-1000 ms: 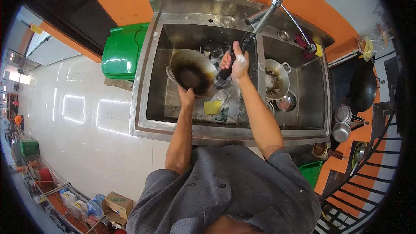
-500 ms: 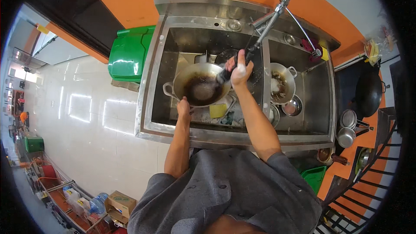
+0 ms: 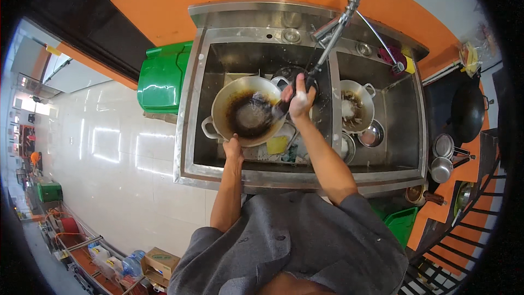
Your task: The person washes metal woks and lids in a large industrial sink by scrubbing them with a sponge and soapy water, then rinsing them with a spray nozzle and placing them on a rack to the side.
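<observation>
A two-handled metal wok (image 3: 222, 110) with a brown, scorched inside is in the left sink basin (image 3: 217, 155). My left hand (image 3: 233, 146) grips its near rim, fingers closed around the edge. My right hand (image 3: 300, 98) is wrapped around the black spray nozzle (image 3: 280, 109) of the tall spring faucet (image 3: 349, 8). Water from the nozzle runs into the wok, and some liquid shows in its bottom. White foam clings to the back of my right hand. A yellow sponge (image 3: 277, 145) lies in the basin just beside the wok.
The right basin holds a smaller two-handled pan (image 3: 350, 123) with soapy residue, and metal bowls (image 3: 373, 134). A green bin (image 3: 162, 79) stands left of the sink. Small saucepans (image 3: 441, 169) and a dark wok (image 3: 468, 112) hang at the right. A purple cloth (image 3: 388, 57) sits behind the right basin.
The wok has tipped, so more of its inside faces me. My right hand and the nozzle remain over its right side, still spraying. The whole view has shifted slightly.
</observation>
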The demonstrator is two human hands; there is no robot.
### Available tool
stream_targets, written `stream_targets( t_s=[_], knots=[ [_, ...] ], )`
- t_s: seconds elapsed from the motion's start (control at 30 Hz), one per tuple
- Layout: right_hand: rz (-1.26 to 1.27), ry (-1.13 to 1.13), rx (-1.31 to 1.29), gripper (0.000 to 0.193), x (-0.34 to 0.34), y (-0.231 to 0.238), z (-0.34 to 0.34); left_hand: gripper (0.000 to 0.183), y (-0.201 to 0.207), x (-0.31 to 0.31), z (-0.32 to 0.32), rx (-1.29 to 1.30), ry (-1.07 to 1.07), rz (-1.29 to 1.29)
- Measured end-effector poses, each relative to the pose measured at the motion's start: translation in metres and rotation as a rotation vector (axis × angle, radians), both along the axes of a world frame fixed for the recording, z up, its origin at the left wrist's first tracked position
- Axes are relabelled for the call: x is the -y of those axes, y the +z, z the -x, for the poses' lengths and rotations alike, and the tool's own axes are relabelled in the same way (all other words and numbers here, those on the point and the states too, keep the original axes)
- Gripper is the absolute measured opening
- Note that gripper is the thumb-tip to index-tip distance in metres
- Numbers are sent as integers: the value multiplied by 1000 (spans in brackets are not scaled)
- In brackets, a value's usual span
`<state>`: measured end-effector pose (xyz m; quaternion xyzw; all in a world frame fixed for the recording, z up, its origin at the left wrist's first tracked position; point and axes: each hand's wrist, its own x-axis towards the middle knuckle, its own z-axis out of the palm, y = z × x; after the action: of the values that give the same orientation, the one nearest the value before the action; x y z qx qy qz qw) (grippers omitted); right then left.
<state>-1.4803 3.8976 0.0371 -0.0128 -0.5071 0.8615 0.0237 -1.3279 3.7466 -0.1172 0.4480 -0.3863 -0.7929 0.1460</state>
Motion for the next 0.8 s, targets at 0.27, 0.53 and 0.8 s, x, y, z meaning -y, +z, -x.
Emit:
stream_targets(
  t_s=[0.27, 0.53, 0.8],
  knots=[
    [157, -124, -100, 60, 11, 5, 29, 38, 21, -12, -5, 69, -239, -56],
    [217, 190, 129, 60, 20, -11, -10, 29, 37, 16, -6, 91, -262, 87],
    [7, 94, 83, 54, -21, -16, 62, 21, 29, -4, -24, 95, -263, 38]
  ],
)
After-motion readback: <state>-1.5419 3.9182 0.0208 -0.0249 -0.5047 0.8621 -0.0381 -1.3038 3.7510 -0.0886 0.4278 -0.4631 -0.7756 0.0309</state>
